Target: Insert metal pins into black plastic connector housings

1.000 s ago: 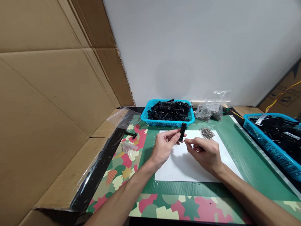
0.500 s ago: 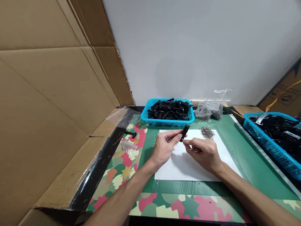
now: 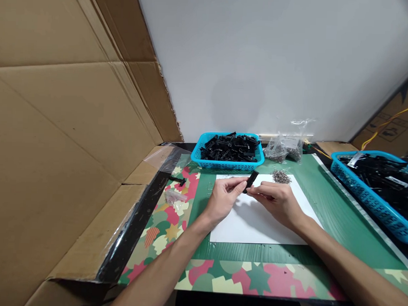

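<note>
Over a white sheet of paper (image 3: 258, 233), my left hand (image 3: 222, 199) grips a small black plastic part (image 3: 251, 180), a narrow block held tilted with its top leaning right. My right hand (image 3: 278, 202) is closed, thumb and index fingertip pinched at the lower end of that part. Whatever sits between those fingertips is too small or hidden to name. Beyond the right hand, a pile of small silvery metal pieces (image 3: 281, 176) lies on the paper's far edge.
A blue basket (image 3: 227, 165) of black parts stands at the back; another blue basket (image 3: 372, 208) is at right. Plastic bags of metal pieces (image 3: 284, 149) lie behind the pile. On the left are a black piece (image 3: 178, 180), a small clear bag (image 3: 174, 197) and a cardboard wall (image 3: 57, 143).
The black part has tipped slightly further to the right. My right fingertips have shifted a little left, closer against its lower end. My left hand keeps its hold.
</note>
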A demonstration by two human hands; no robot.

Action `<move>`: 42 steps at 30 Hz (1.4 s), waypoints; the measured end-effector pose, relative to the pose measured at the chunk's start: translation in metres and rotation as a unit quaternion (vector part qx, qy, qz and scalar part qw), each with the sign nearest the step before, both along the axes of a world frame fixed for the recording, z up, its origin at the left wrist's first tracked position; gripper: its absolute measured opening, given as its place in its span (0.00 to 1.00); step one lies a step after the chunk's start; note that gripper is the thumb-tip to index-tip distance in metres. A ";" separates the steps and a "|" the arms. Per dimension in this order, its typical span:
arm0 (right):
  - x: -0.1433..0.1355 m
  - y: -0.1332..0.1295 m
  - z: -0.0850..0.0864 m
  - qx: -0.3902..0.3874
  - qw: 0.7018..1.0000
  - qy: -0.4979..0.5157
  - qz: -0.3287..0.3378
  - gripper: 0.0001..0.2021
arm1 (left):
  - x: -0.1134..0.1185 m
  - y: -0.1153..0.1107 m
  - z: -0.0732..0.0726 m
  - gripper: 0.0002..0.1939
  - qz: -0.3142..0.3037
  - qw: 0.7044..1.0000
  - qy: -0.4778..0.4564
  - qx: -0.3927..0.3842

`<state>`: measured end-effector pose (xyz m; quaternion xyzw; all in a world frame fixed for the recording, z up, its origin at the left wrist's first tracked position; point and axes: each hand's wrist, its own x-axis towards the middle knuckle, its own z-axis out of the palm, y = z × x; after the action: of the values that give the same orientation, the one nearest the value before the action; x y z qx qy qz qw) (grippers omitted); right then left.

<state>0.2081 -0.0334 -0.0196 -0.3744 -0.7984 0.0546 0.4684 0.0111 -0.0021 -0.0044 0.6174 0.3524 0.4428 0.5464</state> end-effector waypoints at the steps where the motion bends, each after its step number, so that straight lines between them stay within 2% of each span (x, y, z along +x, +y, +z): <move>1: 0.001 0.000 0.001 -0.009 1.000 0.000 0.006 0.07 | 0.000 0.000 0.000 0.17 -0.006 1.000 -0.007 -0.019; 5: 0.006 0.000 0.005 -0.037 0.999 -0.001 0.023 0.05 | -0.001 0.000 0.002 0.16 -0.033 0.996 -0.016 -0.081; 10: 0.008 0.000 0.009 -0.002 1.000 -0.017 0.018 0.08 | -0.001 0.000 0.005 0.17 -0.062 0.989 -0.044 -0.128; 13: 0.008 0.001 0.010 0.025 0.999 -0.023 0.018 0.11 | 0.000 0.000 0.003 0.19 -0.072 0.986 -0.051 -0.143; 16: 0.008 0.001 0.011 0.008 1.000 -0.013 0.015 0.11 | 0.001 -0.001 0.000 0.24 -0.096 0.985 -0.040 -0.136; 19: 0.010 0.001 0.013 -0.037 0.999 0.009 -0.003 0.10 | 0.002 -0.003 0.001 0.29 -0.096 0.993 0.015 -0.060; 23: 0.015 0.003 0.016 -0.092 0.995 0.032 -0.017 0.12 | 0.002 -0.009 0.005 0.25 -0.008 0.988 0.121 0.091; 26: 0.018 0.004 0.017 -0.123 0.992 0.039 -0.014 0.13 | 0.001 -0.010 0.004 0.17 0.043 0.972 0.162 0.165; 30: 0.018 0.005 0.017 -0.140 0.990 0.032 0.009 0.15 | -0.002 -0.007 -0.001 0.08 0.059 0.946 0.193 0.255; 33: 0.022 0.006 0.017 -0.145 0.989 0.012 0.008 0.15 | -0.004 -0.006 -0.003 0.08 0.061 0.934 0.220 0.273; 35: 0.027 0.008 0.017 -0.142 0.990 0.006 -0.021 0.16 | -0.004 -0.007 -0.004 0.08 0.062 0.929 0.243 0.273; 39: 0.036 0.011 0.015 -0.108 0.990 0.015 -0.093 0.24 | -0.001 -0.011 -0.008 0.08 0.038 0.915 0.273 0.296; 42: 0.035 0.009 0.015 -0.079 0.992 0.018 -0.095 0.29 | 0.004 -0.015 -0.013 0.08 0.016 0.904 0.291 0.314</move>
<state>0.2428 -0.0242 -0.0047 -0.4837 -0.7439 0.0791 0.4544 0.0148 -0.0174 -0.0174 0.8524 0.3483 0.3402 0.1907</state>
